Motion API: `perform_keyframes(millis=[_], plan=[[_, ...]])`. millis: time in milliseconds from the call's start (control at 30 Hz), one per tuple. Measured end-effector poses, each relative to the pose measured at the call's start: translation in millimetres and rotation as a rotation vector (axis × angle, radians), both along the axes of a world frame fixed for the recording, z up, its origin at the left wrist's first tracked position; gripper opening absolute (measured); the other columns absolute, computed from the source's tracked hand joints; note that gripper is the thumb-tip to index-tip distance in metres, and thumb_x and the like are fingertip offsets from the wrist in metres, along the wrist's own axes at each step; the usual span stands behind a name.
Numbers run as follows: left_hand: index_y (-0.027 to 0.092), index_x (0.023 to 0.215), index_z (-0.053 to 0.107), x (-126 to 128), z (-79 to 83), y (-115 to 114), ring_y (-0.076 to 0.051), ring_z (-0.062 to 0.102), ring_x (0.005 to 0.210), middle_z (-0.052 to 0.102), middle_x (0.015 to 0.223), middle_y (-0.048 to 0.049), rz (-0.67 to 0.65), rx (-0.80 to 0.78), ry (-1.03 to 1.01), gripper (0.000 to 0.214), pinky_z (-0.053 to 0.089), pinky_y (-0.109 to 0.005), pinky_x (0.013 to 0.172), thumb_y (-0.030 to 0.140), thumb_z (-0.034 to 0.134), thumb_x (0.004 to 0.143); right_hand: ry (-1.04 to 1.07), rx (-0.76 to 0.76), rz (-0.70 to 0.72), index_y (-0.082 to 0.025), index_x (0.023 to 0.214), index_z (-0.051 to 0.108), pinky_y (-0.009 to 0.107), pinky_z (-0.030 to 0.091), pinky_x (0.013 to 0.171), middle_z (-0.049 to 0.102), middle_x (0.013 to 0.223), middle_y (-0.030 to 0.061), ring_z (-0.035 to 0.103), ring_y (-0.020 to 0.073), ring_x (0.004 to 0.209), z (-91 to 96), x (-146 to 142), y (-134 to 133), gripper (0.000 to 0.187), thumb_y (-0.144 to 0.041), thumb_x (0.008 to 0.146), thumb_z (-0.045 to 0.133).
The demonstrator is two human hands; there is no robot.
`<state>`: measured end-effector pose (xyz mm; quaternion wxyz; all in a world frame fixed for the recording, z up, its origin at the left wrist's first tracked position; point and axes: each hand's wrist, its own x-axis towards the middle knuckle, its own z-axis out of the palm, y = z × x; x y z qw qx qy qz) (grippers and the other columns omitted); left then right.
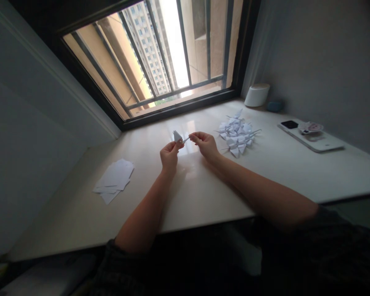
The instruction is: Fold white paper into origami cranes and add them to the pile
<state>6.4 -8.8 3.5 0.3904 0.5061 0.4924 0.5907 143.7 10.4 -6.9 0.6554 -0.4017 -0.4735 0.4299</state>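
Above the middle of the table, my left hand (170, 155) pinches a small folded white paper crane (176, 135) by its body. A thin pointed end of the crane sticks out to the right, and the closed fingertips of my right hand (204, 144) grip its tip. Part of the crane is hidden behind the left fingers. Right of my right hand lies a pile of folded white paper cranes (237, 133). To the left of my left hand, loose white paper sheets (115, 179) are stacked unevenly.
The pale glossy table (200, 205) reaches to a dark-framed barred window (185, 100). On the right lies a white phone (325, 144) with a round ornament on it. A white rounded container (257, 95) and a small dark blue object (275, 106) stand by the right wall.
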Motion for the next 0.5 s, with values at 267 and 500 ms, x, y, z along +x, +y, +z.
perform_keyframes(millis=[267,500], plan=[[0.017,0.081,0.073,1.1,-0.2,-0.9,-0.019,0.066,0.082,0.073,0.081,-0.007,0.006,0.02,-0.015,0.032,0.045,-0.031,0.074,0.046,0.072,0.07,-0.056,-0.064,0.067,-0.02,0.082,0.072,0.027,0.047,0.064,0.072,0.083,0.0045,0.062,0.0164,0.076,2.4,0.1,-4.8,0.038,-0.054,0.066,0.071],[0.016,0.083,0.073,-0.4,-3.5,1.1,-0.019,0.066,0.082,0.073,0.082,-0.0074,-0.002,-0.004,-0.032,0.034,0.045,-0.03,0.074,0.047,0.073,0.068,-0.091,-0.021,0.088,-0.02,0.076,0.075,0.031,0.047,0.076,0.074,0.081,0.0051,0.065,0.0189,0.08,5.1,0.2,-7.8,0.028,-0.046,0.066,0.076]])
